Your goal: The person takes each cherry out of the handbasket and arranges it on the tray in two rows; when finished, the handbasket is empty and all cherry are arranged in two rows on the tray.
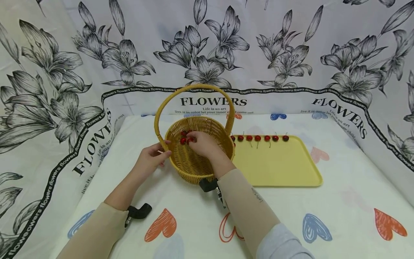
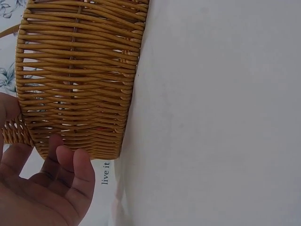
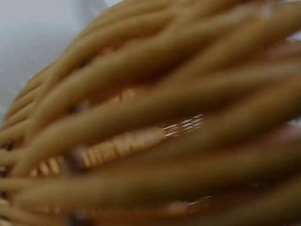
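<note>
A wicker basket [image 1: 189, 169] with a tall arched handle stands upright on the cloth. At its left side, my left hand [image 1: 150, 158] grips the rim near the foot of the handle; in the left wrist view the thumb and forefinger are at the rim, the other fingers curled beside the woven wall [image 2: 80, 84]. My right hand [image 1: 203, 144] reaches down inside the basket, its fingertips pinching a dark red cherry among a few other cherries [image 1: 183, 140]. In the right wrist view, blurred wicker strands [image 3: 141, 103] of the basket fill the picture and hide that hand.
Right of the basket lies a yellow tray [image 1: 278, 165], partly behind the basket and right arm. Several cherries [image 1: 257, 138] with stems line its far edge. A white cloth [image 1: 349, 201] with printed hearts covers the table; a flower-printed curtain [image 1: 207, 46] hangs behind.
</note>
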`<state>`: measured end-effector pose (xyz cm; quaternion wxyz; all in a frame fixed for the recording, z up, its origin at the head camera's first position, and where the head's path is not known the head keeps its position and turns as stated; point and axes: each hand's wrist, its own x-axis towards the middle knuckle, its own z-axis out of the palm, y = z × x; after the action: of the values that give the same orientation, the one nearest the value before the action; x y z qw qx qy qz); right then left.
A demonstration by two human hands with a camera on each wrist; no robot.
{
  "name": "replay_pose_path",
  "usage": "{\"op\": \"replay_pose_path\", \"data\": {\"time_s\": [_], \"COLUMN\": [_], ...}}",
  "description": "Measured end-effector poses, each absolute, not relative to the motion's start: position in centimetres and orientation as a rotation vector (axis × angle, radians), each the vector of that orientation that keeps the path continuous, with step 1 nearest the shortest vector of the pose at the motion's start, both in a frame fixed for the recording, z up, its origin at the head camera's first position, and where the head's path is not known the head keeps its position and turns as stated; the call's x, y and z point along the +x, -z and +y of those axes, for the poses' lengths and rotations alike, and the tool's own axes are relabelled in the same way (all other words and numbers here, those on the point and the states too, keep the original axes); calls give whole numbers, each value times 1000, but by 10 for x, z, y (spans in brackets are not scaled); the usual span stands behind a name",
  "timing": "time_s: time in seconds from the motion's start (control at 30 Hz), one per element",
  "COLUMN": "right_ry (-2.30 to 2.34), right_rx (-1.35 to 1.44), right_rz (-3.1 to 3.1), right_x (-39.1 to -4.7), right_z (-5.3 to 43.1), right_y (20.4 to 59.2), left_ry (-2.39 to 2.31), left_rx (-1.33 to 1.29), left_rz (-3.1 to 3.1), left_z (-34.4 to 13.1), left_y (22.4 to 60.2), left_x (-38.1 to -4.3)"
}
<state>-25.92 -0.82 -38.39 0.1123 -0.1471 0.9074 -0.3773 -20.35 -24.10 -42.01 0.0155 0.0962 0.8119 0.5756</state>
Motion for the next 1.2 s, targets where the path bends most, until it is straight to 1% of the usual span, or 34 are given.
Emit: {"op": "replay_pose_path", "data": {"time_s": [0.27,0.83,1.0,1.2], "right_ry": [857,649,736,1104], "right_rx": [-451,-483,-471,-458], "right_rz": [2667,2748,2756,2667], "right_x": [-270,-275,-270,-261], "right_z": [-9,-11,-11,-5], "right_y": [396,400,395,383], "left_ry": [-1768,-1771,-1764,-1761], "left_rx": [290,280,249,266], "left_rz": [2530,2527,2529,2531], "left_z": [-242,-243,-241,-240], "left_y": [420,420,416,416], "left_x": [-205,-205,-203,-203]}}
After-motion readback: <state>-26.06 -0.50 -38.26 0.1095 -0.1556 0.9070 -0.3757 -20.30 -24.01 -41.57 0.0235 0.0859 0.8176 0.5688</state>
